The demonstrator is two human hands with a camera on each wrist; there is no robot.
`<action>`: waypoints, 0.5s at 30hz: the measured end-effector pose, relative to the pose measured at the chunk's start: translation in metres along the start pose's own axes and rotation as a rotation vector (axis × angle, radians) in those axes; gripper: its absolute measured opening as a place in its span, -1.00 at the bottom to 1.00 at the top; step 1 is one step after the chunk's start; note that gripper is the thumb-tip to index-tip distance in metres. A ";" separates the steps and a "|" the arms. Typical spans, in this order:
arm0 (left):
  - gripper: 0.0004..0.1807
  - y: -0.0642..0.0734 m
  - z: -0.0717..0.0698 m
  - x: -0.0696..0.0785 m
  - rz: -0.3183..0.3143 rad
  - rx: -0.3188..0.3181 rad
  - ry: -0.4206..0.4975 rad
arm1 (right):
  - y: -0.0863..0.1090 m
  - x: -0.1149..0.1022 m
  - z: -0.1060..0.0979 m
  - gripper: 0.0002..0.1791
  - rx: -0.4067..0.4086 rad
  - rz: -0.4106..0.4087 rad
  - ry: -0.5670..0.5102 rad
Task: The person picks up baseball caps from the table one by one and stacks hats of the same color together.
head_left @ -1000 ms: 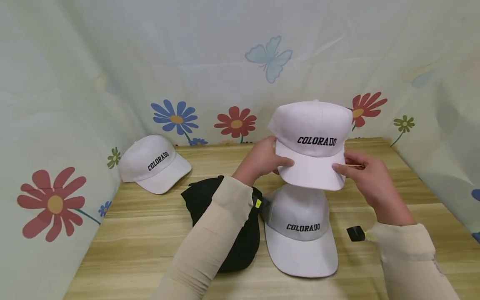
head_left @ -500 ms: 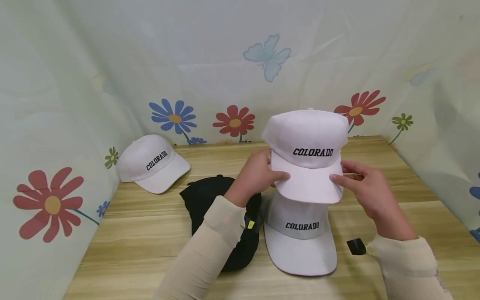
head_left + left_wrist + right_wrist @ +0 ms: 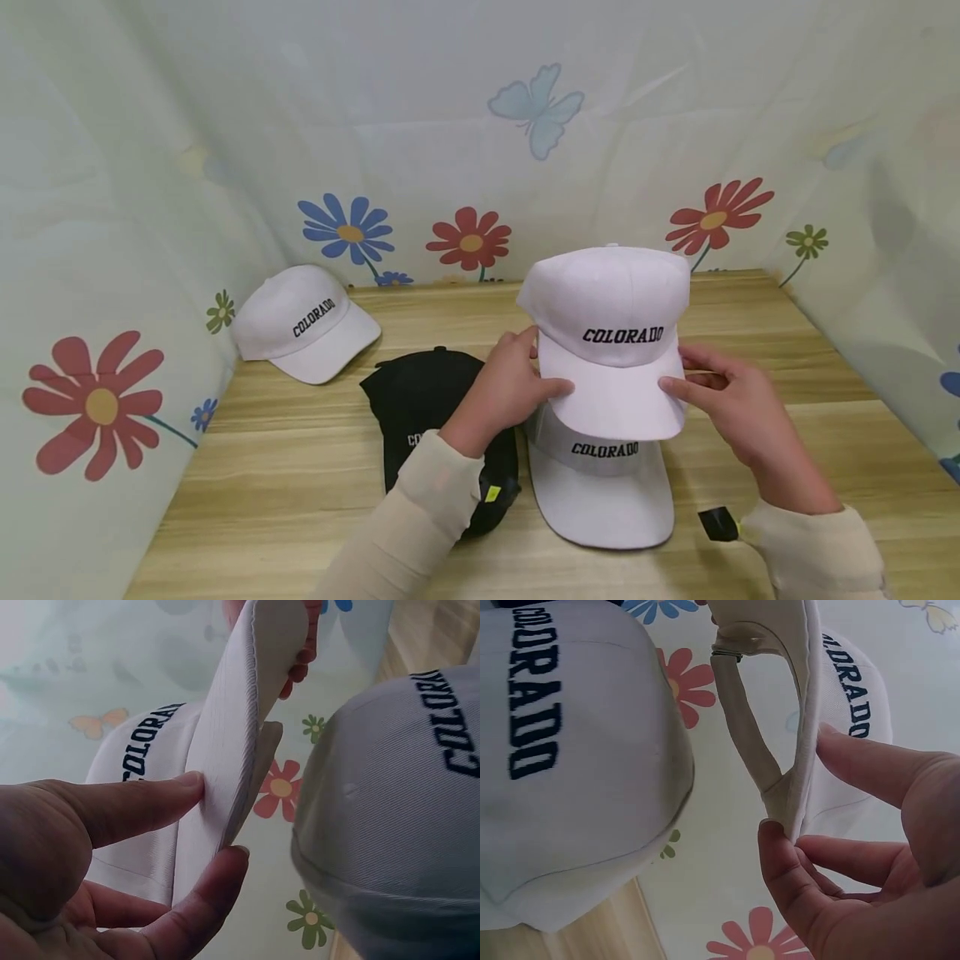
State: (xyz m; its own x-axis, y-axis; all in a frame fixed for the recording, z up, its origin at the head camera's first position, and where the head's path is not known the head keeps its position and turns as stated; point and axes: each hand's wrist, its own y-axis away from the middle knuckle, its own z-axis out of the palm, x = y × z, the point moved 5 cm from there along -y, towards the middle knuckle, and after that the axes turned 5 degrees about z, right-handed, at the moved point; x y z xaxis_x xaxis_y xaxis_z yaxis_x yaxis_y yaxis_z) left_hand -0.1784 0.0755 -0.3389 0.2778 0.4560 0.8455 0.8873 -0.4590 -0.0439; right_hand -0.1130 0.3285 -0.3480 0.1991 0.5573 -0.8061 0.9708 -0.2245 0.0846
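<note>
Both hands hold a white baseball cap (image 3: 611, 292) lettered COLORADO by the two sides of its brim. My left hand (image 3: 512, 385) pinches one brim edge, thumb on top and fingers beneath. On the opposite edge, my right hand (image 3: 738, 400) pinches likewise. Directly below stands a second white COLORADO cap (image 3: 603, 508), its crown mostly covered by the held one in the head view. Both wrist views show a gap between the two caps. The held cap's back strap (image 3: 742, 720) appears in the right wrist view.
A black cap (image 3: 427, 392) lies left of the lower white cap, partly behind my left forearm. Another white COLORADO cap (image 3: 300, 317) sits at the back left of the wooden table (image 3: 285, 467). A flower-printed curtain (image 3: 420, 125) encloses the back and sides.
Both hands have lowered the held cap and shifted it slightly left, so it covers more of the white cap below. More of the black cap shows. The other caps stay put.
</note>
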 end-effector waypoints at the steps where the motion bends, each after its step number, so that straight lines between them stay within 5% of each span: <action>1: -0.30 0.003 0.002 -0.001 0.000 0.005 0.010 | 0.002 0.002 0.001 -0.22 -0.003 0.002 -0.002; 15: -0.33 0.025 0.024 -0.007 -0.009 0.070 0.005 | 0.013 0.023 0.004 -0.21 -0.022 0.025 -0.018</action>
State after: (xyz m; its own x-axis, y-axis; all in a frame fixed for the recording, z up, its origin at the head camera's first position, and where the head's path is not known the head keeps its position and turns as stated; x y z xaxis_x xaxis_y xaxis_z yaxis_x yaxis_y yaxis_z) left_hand -0.1488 0.0791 -0.3586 0.2678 0.4565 0.8485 0.9136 -0.4000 -0.0732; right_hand -0.0965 0.3350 -0.3679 0.2209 0.5374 -0.8139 0.9683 -0.2206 0.1172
